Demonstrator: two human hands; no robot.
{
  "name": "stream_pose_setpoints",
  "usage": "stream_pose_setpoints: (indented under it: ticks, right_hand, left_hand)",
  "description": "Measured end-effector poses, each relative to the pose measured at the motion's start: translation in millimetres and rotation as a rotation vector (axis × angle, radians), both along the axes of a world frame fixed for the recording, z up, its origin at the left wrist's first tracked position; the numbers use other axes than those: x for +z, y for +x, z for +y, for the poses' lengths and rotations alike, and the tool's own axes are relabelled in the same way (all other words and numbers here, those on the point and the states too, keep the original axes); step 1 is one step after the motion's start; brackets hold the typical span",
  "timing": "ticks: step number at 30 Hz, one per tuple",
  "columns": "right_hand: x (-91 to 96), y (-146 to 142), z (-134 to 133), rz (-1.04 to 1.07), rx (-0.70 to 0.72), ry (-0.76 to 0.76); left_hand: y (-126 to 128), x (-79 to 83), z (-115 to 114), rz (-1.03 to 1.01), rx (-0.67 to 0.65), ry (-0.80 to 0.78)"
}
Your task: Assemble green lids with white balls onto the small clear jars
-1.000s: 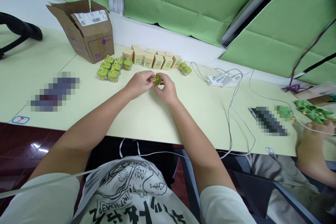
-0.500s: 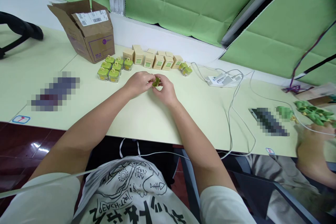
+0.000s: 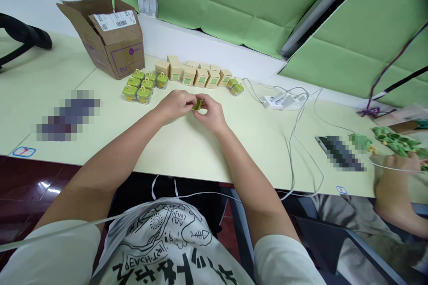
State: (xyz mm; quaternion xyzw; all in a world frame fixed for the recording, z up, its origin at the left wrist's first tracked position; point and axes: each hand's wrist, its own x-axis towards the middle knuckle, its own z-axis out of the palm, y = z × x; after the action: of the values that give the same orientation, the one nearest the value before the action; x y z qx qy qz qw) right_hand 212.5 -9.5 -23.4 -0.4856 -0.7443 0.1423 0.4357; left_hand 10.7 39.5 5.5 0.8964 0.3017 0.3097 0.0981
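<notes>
One green tub [image 3: 198,105], showing less of its top than a second ago, is pinched in the fingers of your left hand [image 3: 179,104] and right hand [image 3: 211,114] over the table [image 3: 187,151], with seven tubs [image 3: 147,85] and one cardboard box [image 3: 125,55] left, two tubs [image 3: 237,89] right.

Open counter [image 3: 187,151] on the near side of the hands [image 3: 212,116]! Straight beyond, small cartons [image 3: 201,79] bar the way; green-lidded jars [image 3: 143,92] crowd the left, cables [image 3: 297,121] loop across the right.

Apparently a shared workroom
Long table [image 3: 187,156] with a number sticker [image 3: 24,151], power strip [image 3: 282,102], cardboard box [image 3: 126,55] and, farther right, another person's arm [image 3: 393,189].
</notes>
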Motion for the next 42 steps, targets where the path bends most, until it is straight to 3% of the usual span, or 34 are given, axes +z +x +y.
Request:
stream_pose_setpoints:
  ticks: [16,29,42]
  right_hand:
    - [0.0,1.9,-0.4,0.076,0.105,-0.001]
    - [9.1,5.9,-2.8,0.208,0.186,-0.112]
    - [13.6,9.7,-2.2,0.270,0.220,-0.192]
  left_hand:
    - [-5.3,-0.5,8.4,0.042,-0.040,0.057]
    - [-4.3,-2.7,7.5,0.037,-0.091,0.182]
    - [-5.7,6.2,2.3,0.042,-0.173,0.141]
